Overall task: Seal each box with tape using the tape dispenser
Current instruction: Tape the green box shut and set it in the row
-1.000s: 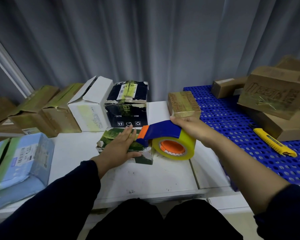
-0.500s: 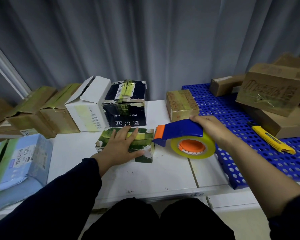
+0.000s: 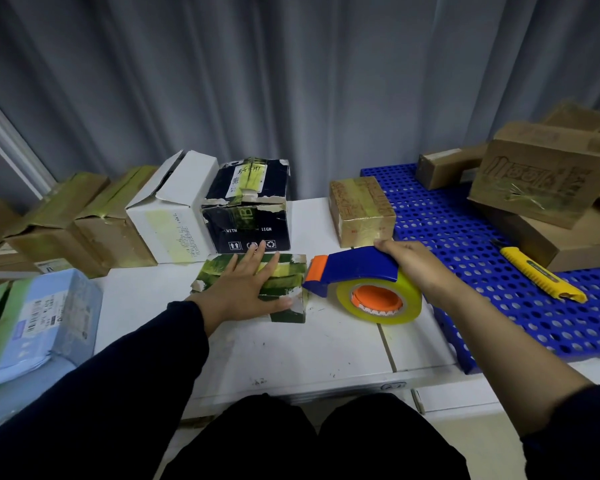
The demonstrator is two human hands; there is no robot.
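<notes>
Tape dispenser (image 3: 354, 271) sits just right of the green box (image 3: 286, 282) on the surface (image 3: 291, 351), right grip (image 3: 409, 263) curled over its handle. The left grip (image 3: 243, 292), flat and spread, hides much of the box top.

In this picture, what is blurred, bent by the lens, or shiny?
Head view: the blue parcel at the left edge is smeared; the green box and dispenser in the centre are sharp; the wide lens bends the curtain folds near the edges; light is dim, with mild sheen on the brown box.
</notes>
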